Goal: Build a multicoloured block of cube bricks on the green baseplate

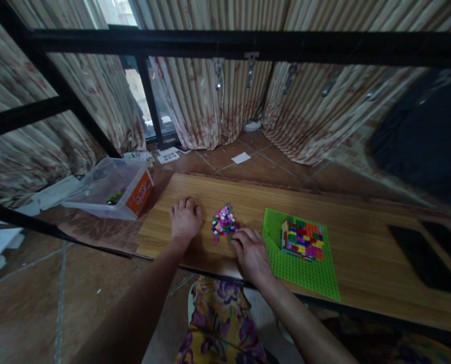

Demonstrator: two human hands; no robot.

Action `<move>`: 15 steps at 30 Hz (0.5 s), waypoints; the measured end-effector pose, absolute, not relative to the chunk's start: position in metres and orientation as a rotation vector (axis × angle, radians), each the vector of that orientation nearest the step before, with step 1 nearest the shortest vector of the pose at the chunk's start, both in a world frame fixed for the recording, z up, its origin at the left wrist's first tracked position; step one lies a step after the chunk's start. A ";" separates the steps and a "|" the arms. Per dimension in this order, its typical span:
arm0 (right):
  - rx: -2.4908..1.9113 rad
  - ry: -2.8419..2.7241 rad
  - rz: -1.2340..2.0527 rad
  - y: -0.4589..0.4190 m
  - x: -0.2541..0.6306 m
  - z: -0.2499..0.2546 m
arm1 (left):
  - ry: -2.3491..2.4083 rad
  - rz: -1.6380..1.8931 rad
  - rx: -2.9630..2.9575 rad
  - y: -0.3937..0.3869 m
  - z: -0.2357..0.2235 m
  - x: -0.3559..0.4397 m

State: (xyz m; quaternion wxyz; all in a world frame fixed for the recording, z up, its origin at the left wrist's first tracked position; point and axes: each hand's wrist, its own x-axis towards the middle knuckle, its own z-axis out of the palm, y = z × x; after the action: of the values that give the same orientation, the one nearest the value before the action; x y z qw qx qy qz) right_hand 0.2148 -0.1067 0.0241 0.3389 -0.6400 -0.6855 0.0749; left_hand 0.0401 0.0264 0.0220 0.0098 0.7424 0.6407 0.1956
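A small heap of loose toy bricks (224, 222), pink, purple, white, red and green, lies on the wooden table (206, 189). Left of the heap, my left hand (186, 218) rests palm down on the tabletop, fingers a little apart and holding nothing. At the heap's right edge is my right hand (252, 255), thumb and forefinger drawn together. Whatever may be between those fingertips is too small to make out. Beyond my right hand lies a green baseplate (286, 273), bearing a block-shaped build of many-coloured bricks (304, 239).
A clear plastic box (109, 202) with an orange label and a few green pieces inside stands left of the table. Two dark flat panels (426, 258) lie at the table's right end. A black metal bar (225, 43) crosses above, before the curtains (210, 106).
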 end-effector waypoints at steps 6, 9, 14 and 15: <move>-1.628 -1.527 0.419 -0.122 0.228 0.027 | 1.744 0.957 2.109 0.020 0.033 0.032; -1.600 -1.378 0.567 -0.133 0.231 0.030 | 1.649 0.995 2.077 -0.017 0.040 0.034; -1.503 -1.178 0.882 -0.160 0.219 0.040 | 1.160 0.796 1.635 -0.103 0.041 0.059; -1.473 -1.139 0.943 -0.165 0.216 0.042 | 1.114 0.781 1.520 -0.114 0.042 0.065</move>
State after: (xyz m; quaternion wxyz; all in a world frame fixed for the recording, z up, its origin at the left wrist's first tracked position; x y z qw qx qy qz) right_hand 0.2159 -0.1653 0.0417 0.5030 -0.6100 -0.4718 0.3902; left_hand 0.0650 -0.1141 0.0416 0.5234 0.6348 0.4652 0.3264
